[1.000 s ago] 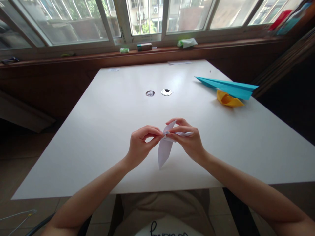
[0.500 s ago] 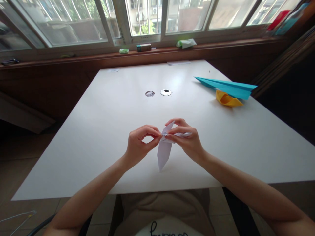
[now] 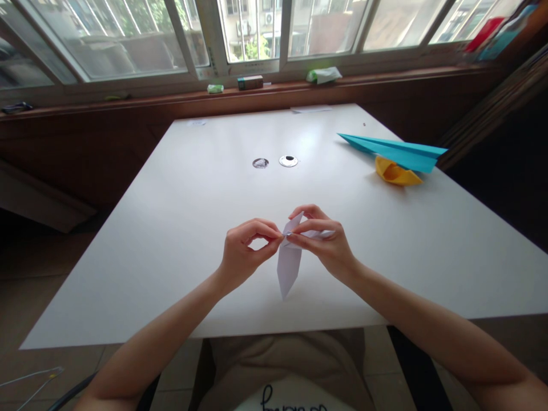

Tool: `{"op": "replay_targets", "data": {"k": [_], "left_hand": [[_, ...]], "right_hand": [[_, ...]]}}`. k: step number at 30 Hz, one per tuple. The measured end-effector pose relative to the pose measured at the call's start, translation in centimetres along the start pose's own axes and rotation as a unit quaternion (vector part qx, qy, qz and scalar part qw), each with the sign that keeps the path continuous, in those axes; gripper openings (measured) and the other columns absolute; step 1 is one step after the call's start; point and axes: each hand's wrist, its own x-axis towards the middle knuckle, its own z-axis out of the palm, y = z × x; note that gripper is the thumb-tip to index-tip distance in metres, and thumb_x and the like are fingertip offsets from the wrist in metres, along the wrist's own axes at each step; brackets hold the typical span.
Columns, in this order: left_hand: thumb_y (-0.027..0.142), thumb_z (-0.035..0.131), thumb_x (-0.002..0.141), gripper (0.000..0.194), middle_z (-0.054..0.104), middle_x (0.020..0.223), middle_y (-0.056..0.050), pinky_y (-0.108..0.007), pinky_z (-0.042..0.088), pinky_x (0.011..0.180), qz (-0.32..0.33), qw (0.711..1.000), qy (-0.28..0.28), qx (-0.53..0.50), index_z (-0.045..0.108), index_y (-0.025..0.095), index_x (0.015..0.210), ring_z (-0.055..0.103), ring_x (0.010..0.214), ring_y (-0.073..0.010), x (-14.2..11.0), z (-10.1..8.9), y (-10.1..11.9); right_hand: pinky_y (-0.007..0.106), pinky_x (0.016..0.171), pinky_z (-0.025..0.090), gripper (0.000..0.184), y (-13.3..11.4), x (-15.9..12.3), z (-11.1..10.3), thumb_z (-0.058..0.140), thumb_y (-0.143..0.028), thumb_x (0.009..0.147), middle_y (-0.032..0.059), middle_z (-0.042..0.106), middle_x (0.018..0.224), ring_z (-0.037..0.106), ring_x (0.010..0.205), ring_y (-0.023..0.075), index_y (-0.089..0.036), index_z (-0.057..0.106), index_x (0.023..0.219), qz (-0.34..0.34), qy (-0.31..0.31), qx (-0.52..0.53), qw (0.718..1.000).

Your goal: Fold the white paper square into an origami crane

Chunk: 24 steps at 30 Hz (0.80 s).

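Observation:
A folded white paper piece [image 3: 289, 269], shaped like a bird with wing-like flaps, is held above the front part of the table. My left hand [image 3: 248, 245] pinches its small pointed tip between thumb and forefinger. Close beside it, my right hand [image 3: 323, 237] grips the folded body, with thumb and forefinger near the same tip and other fingers behind the upper flap. One long flap hangs down towards me, and a narrow part shows between the right fingers. Some of the folds are hidden by the right hand.
On the white table [image 3: 171, 228], a blue paper plane [image 3: 398, 153] and a yellow paper boat [image 3: 396, 173] lie at the right. Two round holes, a left one [image 3: 260, 163] and a right one [image 3: 288, 161], sit further back. Small items, including a box [image 3: 250, 83], rest on the windowsill.
The hanging flap of the white paper has swung slightly to the right. My left hand has shifted a touch to the right; both hands keep their pinch.

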Motion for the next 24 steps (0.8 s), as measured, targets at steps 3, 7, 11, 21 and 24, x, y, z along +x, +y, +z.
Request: {"op": "replay_targets", "data": {"k": [3, 7, 11, 21, 24], "left_hand": [[0.012, 0.066, 0.073, 0.005, 0.064, 0.080, -0.004, -0.024, 0.053, 0.067, -0.013, 1.000, -0.005, -0.018, 0.063, 0.015, 0.075, 0.061, 0.074, -0.0117, 0.0, 0.1, -0.1], [0.015, 0.066, 0.074, 0.011, 0.062, 0.079, -0.002, -0.024, 0.053, 0.071, -0.062, 0.994, 0.015, -0.084, 0.056, 0.017, 0.078, 0.061, 0.078, -0.0116, -0.2, 0.5, -0.3], [0.019, 0.069, 0.073, 0.018, 0.060, 0.080, 0.001, -0.022, 0.053, 0.067, -0.115, 0.985, 0.036, -0.119, 0.054, 0.017, 0.082, 0.061, 0.075, -0.0096, -0.4, 1.0, -0.5], [0.025, 0.069, 0.072, 0.012, 0.066, 0.077, -0.002, -0.025, 0.053, 0.068, -0.121, 0.989, 0.043, -0.069, 0.065, 0.016, 0.079, 0.061, 0.073, -0.0121, -0.3, 1.0, -0.7], [0.026, 0.069, 0.073, 0.011, 0.066, 0.077, -0.003, -0.025, 0.052, 0.068, -0.132, 0.988, 0.036, -0.069, 0.066, 0.016, 0.078, 0.061, 0.073, -0.0128, -0.2, 1.0, -0.6]], "right_hand": [[0.032, 0.066, 0.048, 0.004, 0.1, 0.0, 0.0, 0.072, -0.027, 0.070, 0.0038, 0.055, 0.091, 0.054, 0.087, 0.0184, -0.025, 0.071, 0.067, 0.003, -0.001, 0.008, 1.000], [0.029, 0.062, 0.048, 0.004, 0.4, 0.1, -0.1, 0.071, -0.027, 0.071, 0.0034, 0.053, 0.092, 0.055, 0.081, 0.0158, -0.025, 0.070, 0.068, 0.019, 0.002, 0.028, 0.999], [0.028, 0.062, 0.048, 0.003, 0.5, 0.1, -0.1, 0.071, -0.026, 0.071, 0.0031, 0.053, 0.094, 0.055, 0.082, 0.0153, -0.025, 0.070, 0.068, 0.025, 0.006, 0.041, 0.999], [0.029, 0.062, 0.050, 0.007, 0.4, 0.1, 0.0, 0.071, -0.031, 0.070, 0.0040, 0.054, 0.093, 0.056, 0.083, 0.0167, -0.024, 0.070, 0.067, 0.023, 0.003, 0.032, 0.999], [0.030, 0.063, 0.050, 0.008, 0.4, 0.1, 0.0, 0.071, -0.032, 0.071, 0.0043, 0.055, 0.093, 0.056, 0.082, 0.0167, -0.025, 0.070, 0.068, 0.009, 0.004, 0.018, 1.000]]}}
